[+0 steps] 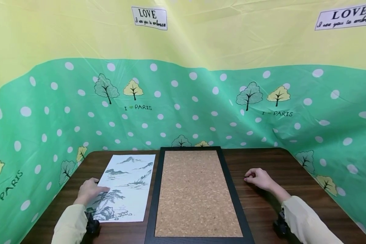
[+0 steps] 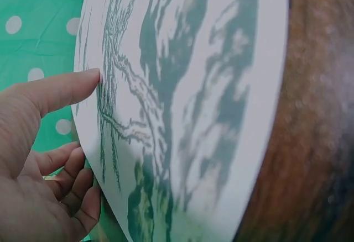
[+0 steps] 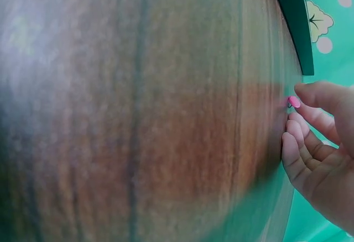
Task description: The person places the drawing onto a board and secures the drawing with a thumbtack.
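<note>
A white sheet [image 1: 137, 196] printed with a grey ink landscape lies on the table left of a cork board [image 1: 198, 193] in a black frame. My left hand [image 1: 89, 191] is at the sheet's left edge. Its thumb lies over the printed face, while the other fingers curl at the edge, as the left wrist view shows; whether their tips reach beneath is unclear. Right of the board, my right hand [image 1: 259, 179] is low over the wood. In the right wrist view its thumb and forefinger pinch a small pink push pin [image 3: 294, 102], mostly hidden from the head view.
The dark wooden table [image 1: 271, 159] bears the sheet and board. A green and yellow printed cloth [image 1: 183, 101] hangs behind it and along both sides. Black wrist devices [image 1: 93, 225] are strapped on at both sleeves.
</note>
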A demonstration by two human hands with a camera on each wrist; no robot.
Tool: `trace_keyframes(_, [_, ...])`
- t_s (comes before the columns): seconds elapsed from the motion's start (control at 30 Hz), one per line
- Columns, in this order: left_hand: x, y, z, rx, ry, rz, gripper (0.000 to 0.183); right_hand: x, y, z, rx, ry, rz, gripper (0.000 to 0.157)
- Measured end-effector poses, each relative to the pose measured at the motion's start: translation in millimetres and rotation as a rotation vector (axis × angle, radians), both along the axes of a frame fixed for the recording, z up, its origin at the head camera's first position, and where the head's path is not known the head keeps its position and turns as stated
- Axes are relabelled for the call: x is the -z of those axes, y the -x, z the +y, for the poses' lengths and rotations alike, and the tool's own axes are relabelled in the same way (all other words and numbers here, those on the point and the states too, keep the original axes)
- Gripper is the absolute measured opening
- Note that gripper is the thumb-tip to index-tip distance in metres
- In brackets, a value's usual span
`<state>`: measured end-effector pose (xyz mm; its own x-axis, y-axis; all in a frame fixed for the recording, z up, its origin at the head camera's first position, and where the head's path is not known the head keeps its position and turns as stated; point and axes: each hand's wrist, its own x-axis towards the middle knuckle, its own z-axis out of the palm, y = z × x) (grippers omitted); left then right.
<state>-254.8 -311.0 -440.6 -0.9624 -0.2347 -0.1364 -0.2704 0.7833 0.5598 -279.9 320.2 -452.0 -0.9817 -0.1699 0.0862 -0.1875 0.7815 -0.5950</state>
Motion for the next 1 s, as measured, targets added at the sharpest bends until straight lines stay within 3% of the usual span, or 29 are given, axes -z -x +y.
trace_keyframes(0.2, [0.9,0.9,-2.6,-0.021,-0.039,0.018,0.069,-1.1,-1.0,-0.3,0.001,0.000,-0.001,0.005])
trace_keyframes(0.37, [0.8,1.2,-7.0,-0.008,-0.034,0.040,0.049,-1.4,-2.4,-0.5,-0.002,-0.001,0.007,0.004])
trace_keyframes(0.57, [-1.1,0.0,-14.6,0.062,-0.098,0.039,0.032,-3.8,-3.7,-1.5,-0.017,0.015,-0.009,0.005])
trace_keyframes(0.83, [2.6,-1.1,-26.5,0.125,-0.284,-0.087,0.034,-7.4,-4.5,-1.3,-0.050,0.056,-0.053,0.007])
trace_keyframes(1.0, [3.0,-3.1,-32.8,0.150,-0.350,-0.109,0.038,-8.0,-3.2,-0.7,-0.068,0.073,-0.068,0.009])
